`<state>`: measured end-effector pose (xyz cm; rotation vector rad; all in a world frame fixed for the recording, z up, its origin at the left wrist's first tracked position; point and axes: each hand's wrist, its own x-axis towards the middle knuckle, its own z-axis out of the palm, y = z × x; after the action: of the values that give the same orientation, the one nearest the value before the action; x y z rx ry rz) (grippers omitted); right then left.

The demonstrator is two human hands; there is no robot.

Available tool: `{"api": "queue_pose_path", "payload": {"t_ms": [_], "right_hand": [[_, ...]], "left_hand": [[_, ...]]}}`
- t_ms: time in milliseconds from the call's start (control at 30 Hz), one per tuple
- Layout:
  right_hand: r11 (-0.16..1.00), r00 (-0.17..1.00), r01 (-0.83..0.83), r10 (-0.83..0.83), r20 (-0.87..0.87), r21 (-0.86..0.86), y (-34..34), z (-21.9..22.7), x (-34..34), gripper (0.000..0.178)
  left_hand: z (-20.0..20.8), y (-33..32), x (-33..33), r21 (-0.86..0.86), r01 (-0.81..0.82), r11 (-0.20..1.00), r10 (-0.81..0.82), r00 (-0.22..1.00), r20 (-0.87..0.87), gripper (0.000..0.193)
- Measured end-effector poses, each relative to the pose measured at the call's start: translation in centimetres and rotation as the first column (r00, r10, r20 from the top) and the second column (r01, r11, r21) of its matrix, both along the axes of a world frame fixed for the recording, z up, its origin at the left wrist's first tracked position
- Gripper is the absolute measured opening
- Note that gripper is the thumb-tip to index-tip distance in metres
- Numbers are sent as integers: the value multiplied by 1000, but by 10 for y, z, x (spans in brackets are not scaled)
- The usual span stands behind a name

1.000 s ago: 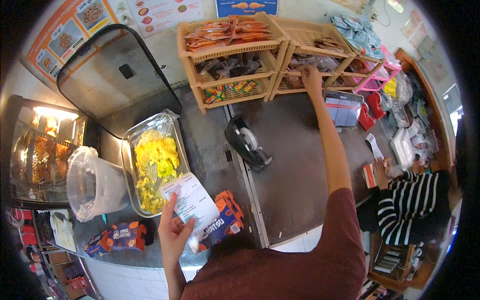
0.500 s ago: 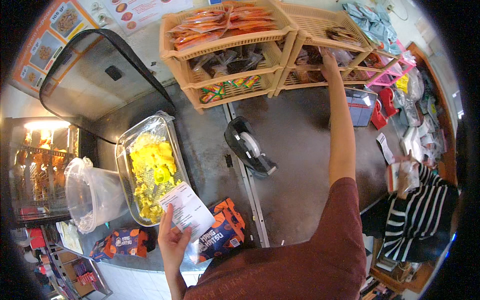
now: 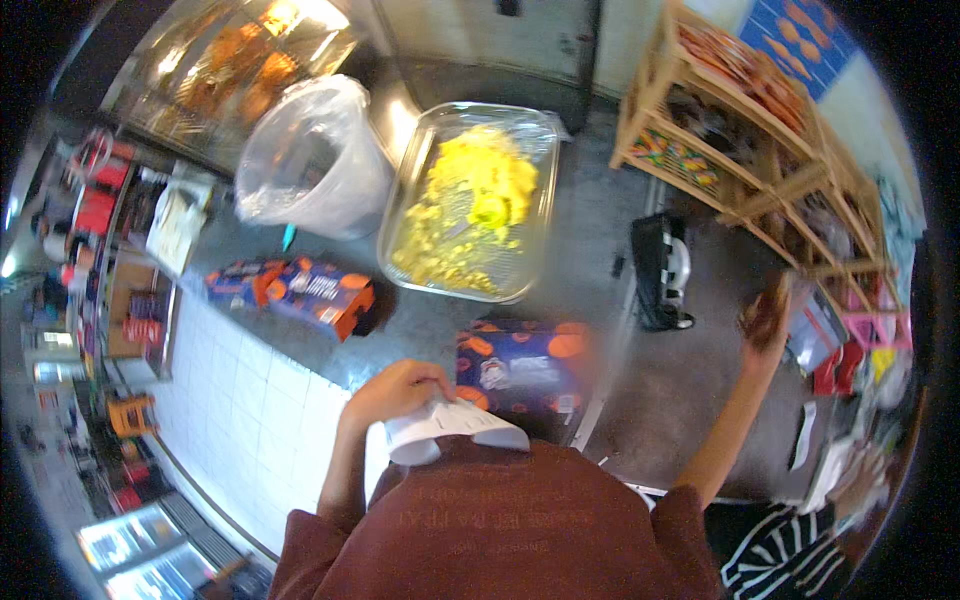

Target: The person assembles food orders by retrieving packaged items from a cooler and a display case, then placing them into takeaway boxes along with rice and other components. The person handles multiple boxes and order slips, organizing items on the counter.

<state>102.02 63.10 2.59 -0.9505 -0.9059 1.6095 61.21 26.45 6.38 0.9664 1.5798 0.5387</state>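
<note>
My left hand (image 3: 405,388) pinches a curled white paper slip (image 3: 455,428) in front of my dark red shirt. Just beyond it lies a blue-and-orange printed carton (image 3: 525,365), smeared by motion. My right hand (image 3: 768,315) is over the dark counter beside the tan plastic racks (image 3: 770,185). Its fingers are curled, and blur hides what they hold, if anything. Between the hands, a black tape dispenser (image 3: 660,275) rests on the counter. A clear tray (image 3: 400,225) holds crumbly yellow food (image 3: 485,185) with a yellow-green utensil in it.
A clear plastic bucket (image 3: 315,165) stands left of the tray, near a lit food cabinet (image 3: 240,70). Another printed carton (image 3: 300,290) lies by the counter's edge. A tablet (image 3: 815,330) and a red object (image 3: 838,370) are at right. A co-worker's striped sleeve (image 3: 785,550) shows lower right.
My right hand has come out of the rack and back over the counter. My left hand has drawn the slip toward my body, where it now curls. The view has turned left.
</note>
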Motion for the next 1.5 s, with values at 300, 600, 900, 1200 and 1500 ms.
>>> {"api": "queue_pose_path", "payload": {"t_ms": [300,600,900,1200,1500], "right_hand": [[721,716,-626,682,147,-299,-303,19,-222,42],[587,791,-544,597,-132,-600,-417,-52,-406,40],[678,717,-464,666,208,-571,-464,-45,-447,30],[472,649,-744,677,-346,-472,-503,-92,-572,28],[580,659,-712,746,-94,-395,-503,-30,-544,28]], "left_hand": [[-95,-142,-181,-303,-194,933,-5,835,-550,76],[-2,-101,-264,26,137,990,-99,823,-559,66],[-72,-221,-316,-98,580,809,-587,787,-190,45],[-9,-249,-419,7,-80,997,68,788,-612,68],[38,-266,-389,342,-59,938,144,963,-229,41]]}}
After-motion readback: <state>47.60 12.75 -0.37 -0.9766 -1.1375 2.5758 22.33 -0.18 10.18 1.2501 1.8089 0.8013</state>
